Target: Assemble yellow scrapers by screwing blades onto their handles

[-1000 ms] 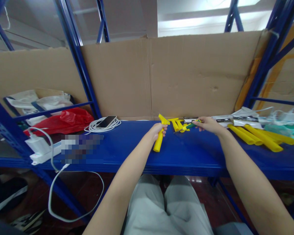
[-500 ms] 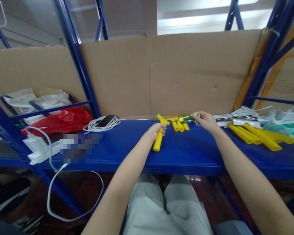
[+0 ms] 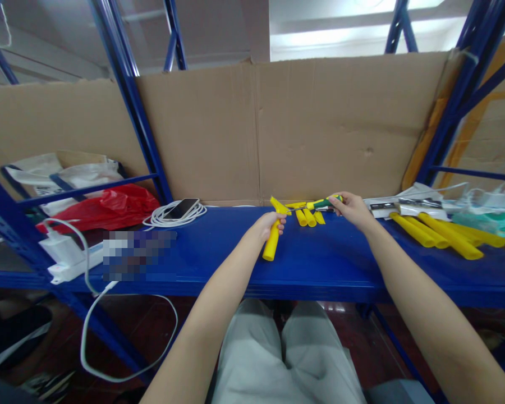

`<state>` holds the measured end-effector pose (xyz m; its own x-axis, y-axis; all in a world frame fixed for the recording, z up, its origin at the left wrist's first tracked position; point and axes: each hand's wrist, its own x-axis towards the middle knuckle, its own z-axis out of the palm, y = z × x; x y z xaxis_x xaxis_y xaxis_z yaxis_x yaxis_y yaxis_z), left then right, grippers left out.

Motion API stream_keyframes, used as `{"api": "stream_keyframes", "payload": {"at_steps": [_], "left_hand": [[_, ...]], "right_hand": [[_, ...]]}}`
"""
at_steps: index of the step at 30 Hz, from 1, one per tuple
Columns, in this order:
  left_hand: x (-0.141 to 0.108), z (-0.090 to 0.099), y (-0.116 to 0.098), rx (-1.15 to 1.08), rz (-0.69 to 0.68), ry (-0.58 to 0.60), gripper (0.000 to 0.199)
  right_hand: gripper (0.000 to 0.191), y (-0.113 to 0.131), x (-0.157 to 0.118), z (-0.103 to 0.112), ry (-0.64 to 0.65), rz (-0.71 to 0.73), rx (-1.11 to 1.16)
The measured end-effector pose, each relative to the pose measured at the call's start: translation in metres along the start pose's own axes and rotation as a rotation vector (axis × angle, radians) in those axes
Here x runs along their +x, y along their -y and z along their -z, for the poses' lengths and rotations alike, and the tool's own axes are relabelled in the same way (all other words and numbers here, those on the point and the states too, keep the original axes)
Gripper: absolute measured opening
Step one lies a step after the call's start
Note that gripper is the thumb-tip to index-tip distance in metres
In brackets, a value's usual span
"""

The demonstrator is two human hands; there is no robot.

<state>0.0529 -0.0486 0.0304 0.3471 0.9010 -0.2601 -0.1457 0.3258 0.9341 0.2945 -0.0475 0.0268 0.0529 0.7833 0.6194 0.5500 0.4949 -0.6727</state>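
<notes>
My left hand (image 3: 270,225) is closed around a yellow plastic scraper-like piece (image 3: 271,247), a round tube with a wider, slanted head on top. In my right hand (image 3: 348,207) is a screwdriver (image 3: 320,203) with a green and yellow handle, gripped near its butt end. The shaft points left and its tip meets the yellow head just above my left fingers; how it sits there is too small to tell. Right behind the shaft, several short yellow pieces (image 3: 309,216) lie on the blue shelf (image 3: 320,264).
Several yellow tubes (image 3: 452,235) lie at the right, before a pile of white and green packaging (image 3: 482,219). At the left are a phone (image 3: 182,209) on a coiled white cable (image 3: 160,216), a red plastic bag (image 3: 105,207) and a power strip (image 3: 78,265). Cardboard (image 3: 340,129) stands behind.
The screwdriver and my right fingers have shifted very slightly, the handle appearing turned a little. My left hand and the yellow piece stay in place.
</notes>
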Motion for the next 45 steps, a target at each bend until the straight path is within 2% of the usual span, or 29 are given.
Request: {"api": "stream_keyframes", "payload": {"at_steps": [11,19,37,45], "left_hand": [[-0.0021,-0.0019,0.0003,-0.016,0.007,0.002,0.015],[-0.0012,-0.0005,-0.0005,-0.045,-0.006,0.019,0.016],[-0.0016,-0.0006,-0.0007,-0.092,-0.011,0.008,0.015],[-0.0016,-0.0016,0.0006,-0.022,-0.021,-0.027,0.016]], "right_hand": [[0.049,0.0046,-0.0020,-0.0005,0.006,-0.016,-0.021],[0.047,0.0033,0.0003,0.0005,-0.045,-0.030,-0.032],[0.051,0.0015,0.0002,-0.0020,-0.014,-0.024,0.025],[0.049,0.0061,-0.0026,-0.0030,0.004,-0.020,0.016]]}}
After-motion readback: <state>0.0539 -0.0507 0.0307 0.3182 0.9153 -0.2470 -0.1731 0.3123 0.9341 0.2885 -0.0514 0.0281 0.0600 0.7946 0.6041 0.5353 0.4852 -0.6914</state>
